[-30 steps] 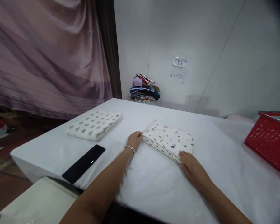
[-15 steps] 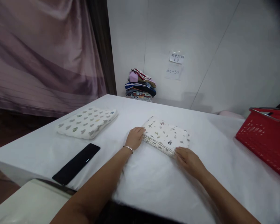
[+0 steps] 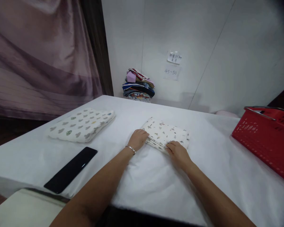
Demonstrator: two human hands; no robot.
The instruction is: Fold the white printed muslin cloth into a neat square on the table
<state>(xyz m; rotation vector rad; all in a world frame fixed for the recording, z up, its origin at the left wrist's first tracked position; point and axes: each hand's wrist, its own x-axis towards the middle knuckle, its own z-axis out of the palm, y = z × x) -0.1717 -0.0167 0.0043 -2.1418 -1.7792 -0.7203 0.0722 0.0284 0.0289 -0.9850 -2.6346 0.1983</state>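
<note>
A folded white cloth with small printed motifs lies flat on the white-covered table in several stacked layers. My left hand, a silver bracelet at its wrist, grips the cloth's near left corner with its fingers curled over the edge. On the near long edge, toward the right, my right hand pinches the layers; its thumb is partly hidden. Farther left rests a second folded white cloth, printed with grey cloud-like shapes, which neither hand touches.
A black phone-like slab lies near the table's front left. At the right edge stands a red plastic basket with a metal handle. A pile of folded fabrics sits against the wall, left of two paper notes.
My right hand has slid leftward along the near edge of the cloth, away from its right corner. The left hand stays at its corner. The whole view has shifted slightly.
</note>
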